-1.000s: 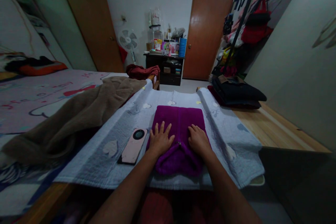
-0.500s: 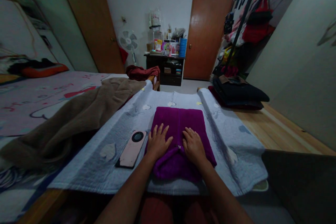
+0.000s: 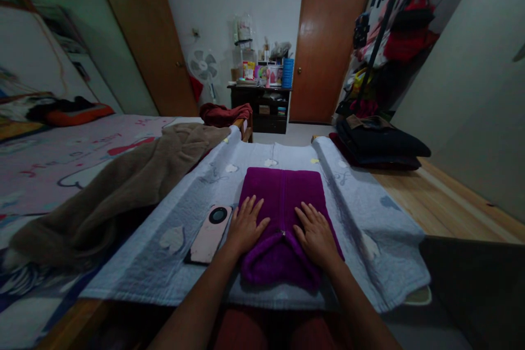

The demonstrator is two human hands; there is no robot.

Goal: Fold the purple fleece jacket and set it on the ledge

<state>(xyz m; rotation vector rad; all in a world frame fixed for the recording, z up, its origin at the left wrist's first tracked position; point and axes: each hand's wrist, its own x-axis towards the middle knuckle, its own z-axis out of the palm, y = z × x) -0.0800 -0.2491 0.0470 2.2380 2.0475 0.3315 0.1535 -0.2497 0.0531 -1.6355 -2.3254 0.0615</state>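
Note:
A purple zip-up jacket (image 3: 283,191), folded into a neat rectangle, lies in front of me with its zipper running down the middle and the collar end nearest me. My left hand (image 3: 248,224) rests flat on its left side, fingers spread. On the right side lies my right hand (image 3: 315,229), also flat with fingers apart. Neither hand grips the fabric. Just left of my left hand is a pink phone (image 3: 210,235) with a round dark camera, lying face down. Under all of this spreads a pale blue quilted cloth (image 3: 172,268) with heart shapes.
A brown fleece garment (image 3: 135,186) drapes over the bed edge at left. Dark folded clothes (image 3: 379,142) are stacked on a wooden surface (image 3: 410,197) at right. Farther back stand a fan (image 3: 203,65), a dark cabinet (image 3: 260,109) and a door (image 3: 322,49).
My right hand has slid outward to the right, away from the zipper. My left hand stays on the left side of the jacket. The view has shifted slightly.

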